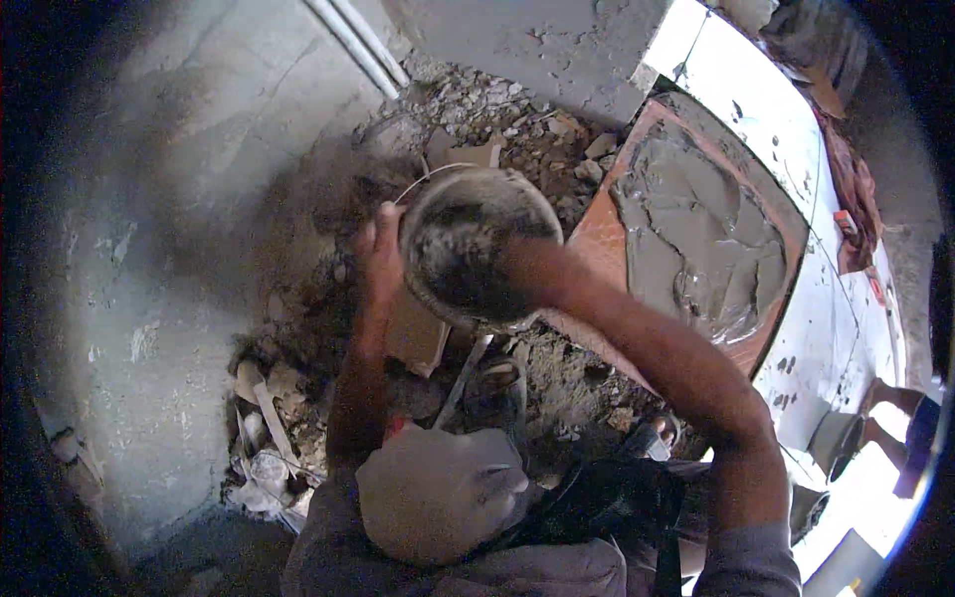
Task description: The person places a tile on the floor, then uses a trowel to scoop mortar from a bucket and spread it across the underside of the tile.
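In the middle of the view is a round bucket point(481, 177), its mouth toward me and its inside dark and smeared with grey. My left hand point(378, 249) grips the left side of its rim, by the thin wire handle point(426, 177). From the right, my right hand point(527, 269) reaches into the bucket; its fingers are lost in the dark, blurred inside. Right of the bucket lies a reddish-orange tile point(604, 229), with a thick, uneven layer of wet grey mortar point(696, 219) over much of it.
Rubble point(497, 104) and broken pieces cover the ground around the bucket. A grey plastered wall point(149, 298) stands at left, with two pale pipes point(360, 45) at the top. A white, mortar-spotted surface point(796, 189) runs along the right, with containers point(836, 438) at lower right.
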The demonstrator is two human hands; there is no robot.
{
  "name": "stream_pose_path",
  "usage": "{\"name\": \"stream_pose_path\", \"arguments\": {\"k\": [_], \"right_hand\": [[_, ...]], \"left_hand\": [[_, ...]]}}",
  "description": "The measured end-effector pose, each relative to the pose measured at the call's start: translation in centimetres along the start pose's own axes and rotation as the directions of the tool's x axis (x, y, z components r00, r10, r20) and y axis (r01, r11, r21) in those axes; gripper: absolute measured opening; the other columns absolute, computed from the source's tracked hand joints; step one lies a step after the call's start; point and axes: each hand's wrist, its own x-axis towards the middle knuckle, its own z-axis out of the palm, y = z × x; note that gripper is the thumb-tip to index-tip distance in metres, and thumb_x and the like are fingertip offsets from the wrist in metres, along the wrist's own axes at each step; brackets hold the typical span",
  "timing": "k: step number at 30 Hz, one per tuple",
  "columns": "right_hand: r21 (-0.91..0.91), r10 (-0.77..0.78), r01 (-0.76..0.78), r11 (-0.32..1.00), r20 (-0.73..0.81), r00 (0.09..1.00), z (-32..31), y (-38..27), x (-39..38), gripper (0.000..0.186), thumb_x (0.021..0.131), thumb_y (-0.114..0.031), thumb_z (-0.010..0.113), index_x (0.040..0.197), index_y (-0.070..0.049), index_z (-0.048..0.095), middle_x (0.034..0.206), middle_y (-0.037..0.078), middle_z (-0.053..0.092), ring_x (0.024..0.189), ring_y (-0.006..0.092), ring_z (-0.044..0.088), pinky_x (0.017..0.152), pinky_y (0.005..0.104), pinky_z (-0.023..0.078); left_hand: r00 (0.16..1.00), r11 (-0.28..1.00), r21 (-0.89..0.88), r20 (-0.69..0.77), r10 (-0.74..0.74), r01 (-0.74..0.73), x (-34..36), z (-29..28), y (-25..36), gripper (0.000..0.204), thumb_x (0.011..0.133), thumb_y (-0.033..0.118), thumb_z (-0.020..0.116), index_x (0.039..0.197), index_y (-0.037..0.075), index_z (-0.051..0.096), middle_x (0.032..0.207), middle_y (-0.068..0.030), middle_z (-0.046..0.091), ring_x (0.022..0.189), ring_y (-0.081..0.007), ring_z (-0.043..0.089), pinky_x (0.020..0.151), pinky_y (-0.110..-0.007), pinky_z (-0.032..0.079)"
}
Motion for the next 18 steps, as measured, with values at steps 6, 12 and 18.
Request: {"name": "stream_pose_path", "arguments": {"k": [6, 12, 18], "right_hand": [[0.105, -0.09, 0.089, 0.99, 0.002, 0.996, 0.3, -3.0, -2.9, 0.017, 0.074, -0.012, 0.055, 0.08, 0.002, 0.063, 0.08, 0.021, 0.064, 0.074, 0.0352, 0.064, 0.064, 0.0436, 0.053], [0.238, -0.116, 0.056, 0.97, 0.25, 0.961, -2.5, -0.8, -0.7, 0.025, 0.076, -0.014, 0.052, 0.093, 0.003, 0.059, 0.084, 0.022, 0.063, 0.08, 0.0401, 0.061, 0.071, 0.0462, 0.05], [0.325, -0.049, 0.007, 0.946, 0.121, 0.991, -0.5, -2.4, 0.9, 0.029, 0.076, -0.014, 0.051, 0.093, 0.009, 0.057, 0.08, 0.03, 0.06, 0.08, 0.0413, 0.061, 0.069, 0.0464, 0.049]], "left_hand": [[0.998, 0.998, -0.051, -0.05, 0.038, -0.041, -0.9, -1.5, 0.7, 0.057, 0.093, 0.048, 0.037, 0.102, -0.002, 0.063, 0.098, -0.0136, 0.062, 0.095, -0.0243, 0.055, 0.088, -0.036, 0.039], [0.987, 0.982, 0.114, -0.023, 0.157, -0.153, -0.9, -3.9, 4.4, 0.049, 0.094, 0.042, 0.039, 0.1, -0.001, 0.063, 0.088, -0.0135, 0.064, 0.085, -0.0222, 0.059, 0.082, -0.034, 0.042], [0.979, 0.962, 0.186, 0.061, 0.193, -0.201, 0.0, -2.0, 1.0, 0.038, 0.094, 0.032, 0.045, 0.094, -0.002, 0.062, 0.081, -0.0118, 0.063, 0.077, -0.0175, 0.056, 0.072, -0.033, 0.044]]}}
